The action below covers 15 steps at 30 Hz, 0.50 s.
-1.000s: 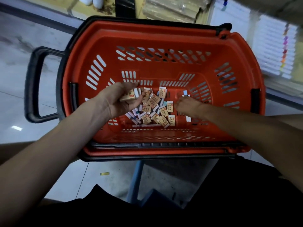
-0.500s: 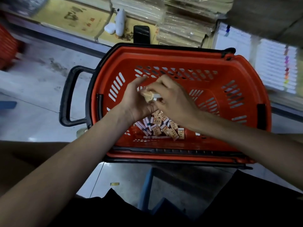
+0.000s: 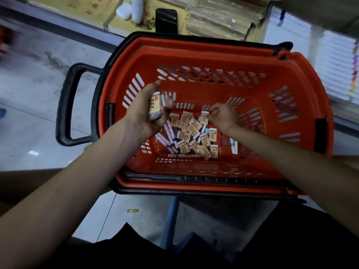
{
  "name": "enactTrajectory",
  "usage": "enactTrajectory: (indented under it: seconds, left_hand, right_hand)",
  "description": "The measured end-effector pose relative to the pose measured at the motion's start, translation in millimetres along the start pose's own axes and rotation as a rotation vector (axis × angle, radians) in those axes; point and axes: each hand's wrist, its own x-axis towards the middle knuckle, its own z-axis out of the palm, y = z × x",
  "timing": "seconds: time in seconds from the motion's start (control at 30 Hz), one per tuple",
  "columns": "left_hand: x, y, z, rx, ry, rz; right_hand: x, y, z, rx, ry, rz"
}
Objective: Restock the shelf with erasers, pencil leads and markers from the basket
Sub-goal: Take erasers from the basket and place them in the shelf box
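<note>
A red plastic basket (image 3: 213, 55) with black rim and handles stands in front of me. On its floor lies a heap of several small boxed erasers (image 3: 191, 129), with white marker-like sticks (image 3: 168, 134) among them. My left hand (image 3: 147, 111) hovers over the basket's left part, palm up, fingers curled round a stack of erasers (image 3: 154, 106). My right hand (image 3: 223, 115) reaches down into the heap and pinches one eraser (image 3: 204, 117) at its top edge.
Shelving runs along the back, with wrapped packs (image 3: 217, 18), a black phone-like object (image 3: 166, 20) and white items (image 3: 132, 8). Rows of markers (image 3: 338, 66) fill the shelf at right. Grey floor tiles lie to the left; a blue stool leg (image 3: 171, 220) is under the basket.
My two hands were together above the basket, passing an eraser. They have parted: the right hand has gone back down to the heap, the left keeps its stack.
</note>
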Motion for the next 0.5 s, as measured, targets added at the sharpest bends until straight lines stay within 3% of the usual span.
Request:
enactTrajectory:
  seconds: [0.3, 0.5]
  left_hand:
    - [-3.1, 1.8, 3.9, 0.041, -0.029, -0.049]
    - [-2.1, 1.6, 1.8, 0.043, 0.021, -0.021]
  right_hand:
    - [37.7, -7.6, 51.8, -0.042, 0.017, 0.42]
    - [36.1, -1.8, 50.8, 0.236, -0.046, 0.551]
